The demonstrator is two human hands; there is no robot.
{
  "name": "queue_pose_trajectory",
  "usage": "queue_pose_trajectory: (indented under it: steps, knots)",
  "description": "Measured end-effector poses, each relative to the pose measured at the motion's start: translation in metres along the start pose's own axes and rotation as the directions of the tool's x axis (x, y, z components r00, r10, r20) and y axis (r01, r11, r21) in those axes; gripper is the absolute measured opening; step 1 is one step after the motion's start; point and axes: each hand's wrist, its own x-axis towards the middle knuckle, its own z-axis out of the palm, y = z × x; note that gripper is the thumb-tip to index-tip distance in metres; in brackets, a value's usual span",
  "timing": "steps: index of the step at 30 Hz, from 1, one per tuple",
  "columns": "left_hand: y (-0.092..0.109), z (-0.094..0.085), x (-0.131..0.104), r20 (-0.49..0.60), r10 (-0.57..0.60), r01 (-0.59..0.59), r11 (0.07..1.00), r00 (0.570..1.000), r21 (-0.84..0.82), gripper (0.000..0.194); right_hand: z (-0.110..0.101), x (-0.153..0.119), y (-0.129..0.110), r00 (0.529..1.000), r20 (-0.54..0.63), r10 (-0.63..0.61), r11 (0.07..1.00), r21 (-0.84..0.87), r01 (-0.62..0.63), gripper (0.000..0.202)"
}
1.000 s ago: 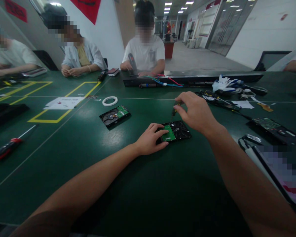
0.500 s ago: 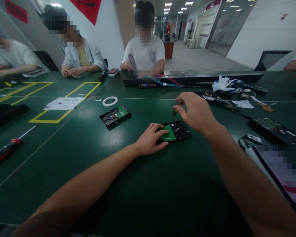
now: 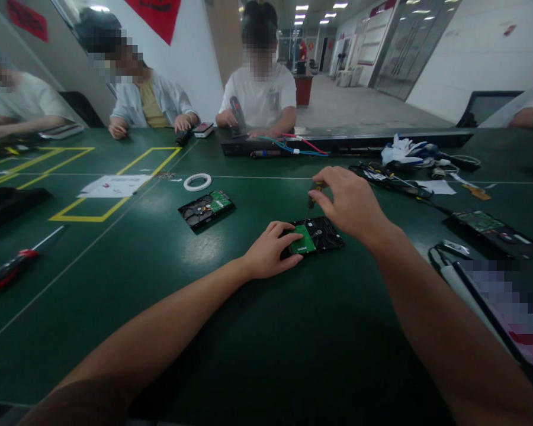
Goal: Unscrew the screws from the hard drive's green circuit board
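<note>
A black hard drive with a green circuit board [image 3: 324, 234] lies on the dark green table [image 3: 231, 331]. My left hand [image 3: 273, 251] is on its left end, fingers spread over the board and the near edge, holding the drive against the table. Above the drive's far edge, my right hand [image 3: 349, 201] grips a small screwdriver [image 3: 312, 202] by its handle. The thin shaft points down to the drive near the board's far edge; its exact contact point is too small to tell.
Another hard drive [image 3: 206, 209] and a white ring [image 3: 198, 182] lie to the left. A red-black screwdriver [image 3: 11, 269] is at far left. Cables [image 3: 395, 180], gloves [image 3: 402, 152] and a third drive [image 3: 495, 234] are at right. People sit across the table.
My right hand has shifted slightly left, and the screwdriver stands more upright. My left hand has stayed on the drive. A person across the table has moved one hand onto a dark object.
</note>
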Motion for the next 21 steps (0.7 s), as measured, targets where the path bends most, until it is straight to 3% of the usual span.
queue_pose_trajectory:
  steps: [21]
  knots:
    - [-0.0004, -0.0001, -0.0001, 0.0, 0.004, -0.004, 1.0, 1.0, -0.006, 0.052, 0.0036, -0.0013, 0.0053, 1.0, -0.02, 0.003, 1.0, 0.014, -0.003, 0.013]
